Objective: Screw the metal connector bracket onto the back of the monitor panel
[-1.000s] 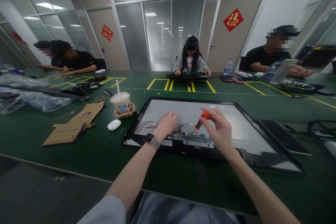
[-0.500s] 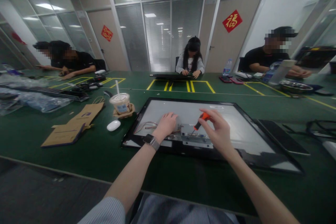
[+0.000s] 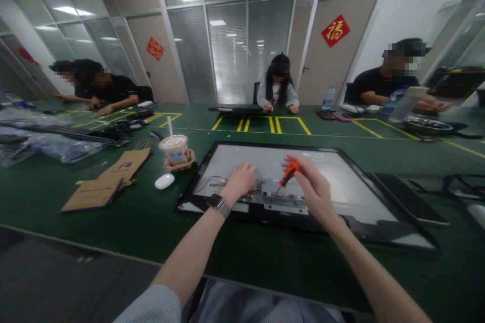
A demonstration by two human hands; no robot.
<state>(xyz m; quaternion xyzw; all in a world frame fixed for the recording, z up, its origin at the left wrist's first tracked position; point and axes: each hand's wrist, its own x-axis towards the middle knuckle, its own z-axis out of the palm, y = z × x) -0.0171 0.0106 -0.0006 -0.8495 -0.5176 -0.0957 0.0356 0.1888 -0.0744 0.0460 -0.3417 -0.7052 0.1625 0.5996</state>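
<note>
An orange-and-black screwdriver [image 3: 290, 173] is held in the fingers of my right hand [image 3: 316, 186]. It tilts, its thin shaft pointing down at a metal bracket with a circuit board [image 3: 280, 194]. That bracket lies along the near edge of a flat display panel [image 3: 352, 176], which has a pale back and black frame. My left hand [image 3: 241, 180] rests on the panel just left of the bracket, fingers stretched out, palm down. Thin cables [image 3: 212, 181] run beside and partly under it. The screwdriver's tip is too small to tell whether it touches a screw.
Left of the panel stand a drink cup [image 3: 174, 149] in a cardboard holder, a white mouse [image 3: 164, 181] and a brown paper bag [image 3: 109, 176]. A dark phone-like slab [image 3: 409, 197] lies at the right. Several people sit around the green table [image 3: 151, 232].
My right hand's fingers have shifted on the screwdriver, and its handle has swung slightly left and down. My left hand stays put. Across the table, a person's hands have moved apart.
</note>
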